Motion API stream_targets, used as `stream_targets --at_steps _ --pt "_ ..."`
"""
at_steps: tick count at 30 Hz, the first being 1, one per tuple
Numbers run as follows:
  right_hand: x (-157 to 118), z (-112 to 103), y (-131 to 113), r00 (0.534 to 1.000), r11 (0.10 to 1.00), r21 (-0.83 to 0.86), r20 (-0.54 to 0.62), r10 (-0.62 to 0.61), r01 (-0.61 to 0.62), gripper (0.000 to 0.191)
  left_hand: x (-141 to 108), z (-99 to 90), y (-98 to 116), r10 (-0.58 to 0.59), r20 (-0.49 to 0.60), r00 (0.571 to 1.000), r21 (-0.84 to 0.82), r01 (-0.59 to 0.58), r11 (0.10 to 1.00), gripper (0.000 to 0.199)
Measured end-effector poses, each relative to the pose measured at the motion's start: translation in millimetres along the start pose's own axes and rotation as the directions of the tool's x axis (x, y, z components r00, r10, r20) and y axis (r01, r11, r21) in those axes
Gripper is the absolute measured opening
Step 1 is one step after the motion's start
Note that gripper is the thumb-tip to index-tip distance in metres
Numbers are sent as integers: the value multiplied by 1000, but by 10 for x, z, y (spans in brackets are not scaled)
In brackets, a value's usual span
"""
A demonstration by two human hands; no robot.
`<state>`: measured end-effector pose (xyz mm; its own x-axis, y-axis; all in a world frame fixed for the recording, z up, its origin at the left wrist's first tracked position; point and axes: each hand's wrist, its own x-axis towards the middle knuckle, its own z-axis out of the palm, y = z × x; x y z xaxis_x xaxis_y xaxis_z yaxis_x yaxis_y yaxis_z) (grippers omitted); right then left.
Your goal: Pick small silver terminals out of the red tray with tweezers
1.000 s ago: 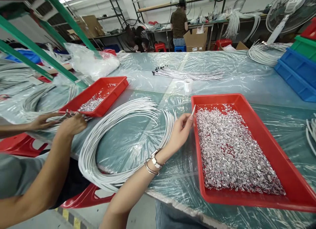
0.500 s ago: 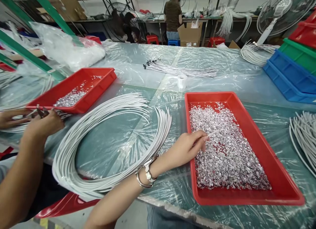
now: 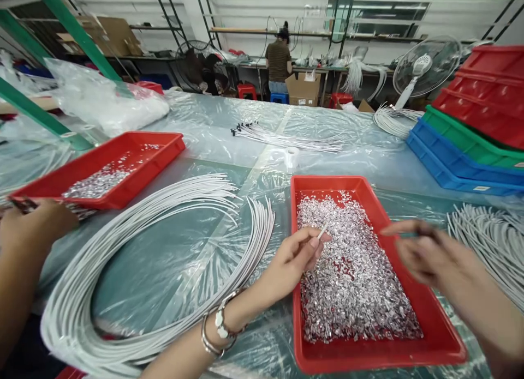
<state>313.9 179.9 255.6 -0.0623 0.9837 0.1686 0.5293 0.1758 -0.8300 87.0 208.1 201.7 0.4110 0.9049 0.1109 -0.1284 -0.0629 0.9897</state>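
My left hand (image 3: 292,259), with a bracelet at the wrist, pinches a thin white cable end (image 3: 322,231) over the left side of a red tray (image 3: 380,359). The tray holds a layer of small shiny metal pieces (image 3: 356,292). My right hand (image 3: 429,251), blurred by motion, hangs over the tray's right edge. Its index finger stretches to the left, the other fingers are partly bent, and nothing shows between them. A large coil of white cables (image 3: 77,292) lies on the plastic-covered table, left of the tray and partly behind my left forearm.
Another person's hand (image 3: 45,223) is at the far left beside a second red tray (image 3: 123,199). Stacked bins (image 3: 470,161) and a grey cable bundle (image 3: 487,248) are at the right. Black-tipped cables (image 3: 286,139) and a white roll (image 3: 292,157) lie beyond the trays.
My right hand has come into view from the right. The view has tilted up and shifted right. My left hand still pinches the cable end, which now points more upward.
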Motion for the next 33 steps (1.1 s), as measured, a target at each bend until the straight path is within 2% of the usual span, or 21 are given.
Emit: stream_targets --at_steps 3,6,8,14,17,25,29,33 --pt "142 274 -74 994 999 38 113 -16 12 37 -58 -10 61 -20 28 999 -63 22 998 27" --pt "107 470 -80 979 998 -1 195 -66 67 36 -119 2 76 -37 60 998 -103 43 994 27" --pt "45 519 -51 972 995 10 211 -104 104 31 -145 22 70 -49 72 996 -137 58 989 25" --pt "18 515 40 962 977 73 174 -211 201 20 -150 52 17 -57 83 995 -234 75 969 23" --pt "62 541 42 939 961 62 204 -278 271 16 -154 56 -7 -51 109 993 -252 77 965 26" --pt "15 546 25 904 937 163 257 -342 308 14 -169 51 0 -71 154 985 -219 104 970 26" --pt "11 539 19 885 922 178 268 -381 343 13 -179 43 31 -69 146 987 -175 94 980 23" --pt "25 556 23 883 928 166 291 -369 333 12 -194 52 67 -65 133 989 -125 82 989 23"
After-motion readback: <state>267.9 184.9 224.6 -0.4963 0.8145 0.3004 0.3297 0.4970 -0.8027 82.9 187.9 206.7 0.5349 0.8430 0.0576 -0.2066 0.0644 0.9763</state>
